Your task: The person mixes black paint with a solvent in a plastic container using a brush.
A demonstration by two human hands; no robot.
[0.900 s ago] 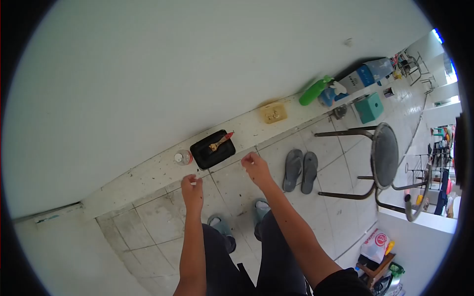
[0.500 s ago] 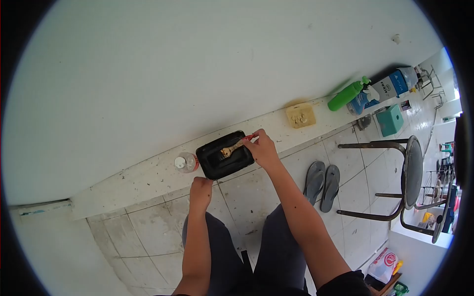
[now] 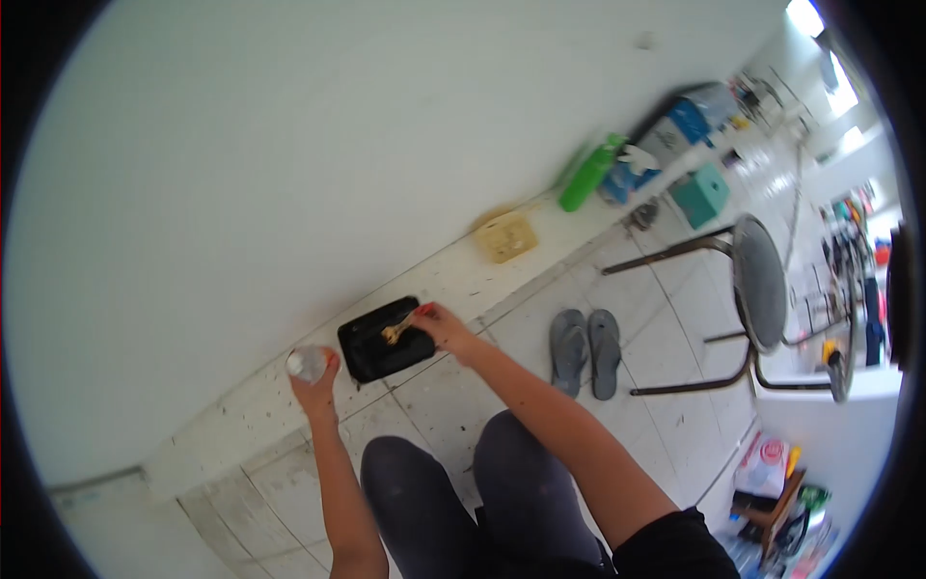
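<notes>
My right hand (image 3: 444, 326) is closed on the handle of a paintbrush (image 3: 401, 327), its bristle end resting down over the black tray (image 3: 376, 369). The tray lies tilted in view along the white ledge, a little left of that hand. To the left of the tray, my left hand (image 3: 316, 391) has its fingers wrapped around a clear plastic bottle (image 3: 307, 363) with a white cap. The bottle is blurred slightly, and part of it is hidden by the fingers.
Along the white ledge (image 3: 453, 280) stand a yellowish tub (image 3: 505, 238), a green bottle (image 3: 590, 176) and a blue spray bottle (image 3: 627, 177). Grey flip-flops (image 3: 586, 349) lie on the tiled floor beside a metal-legged stool (image 3: 758, 282). A teal box (image 3: 700, 196) sits farther right.
My left hand has gone from the tray's near edge to the bottle and taken hold of it. My right hand keeps the brush over the tray. The whole view has shifted and turned.
</notes>
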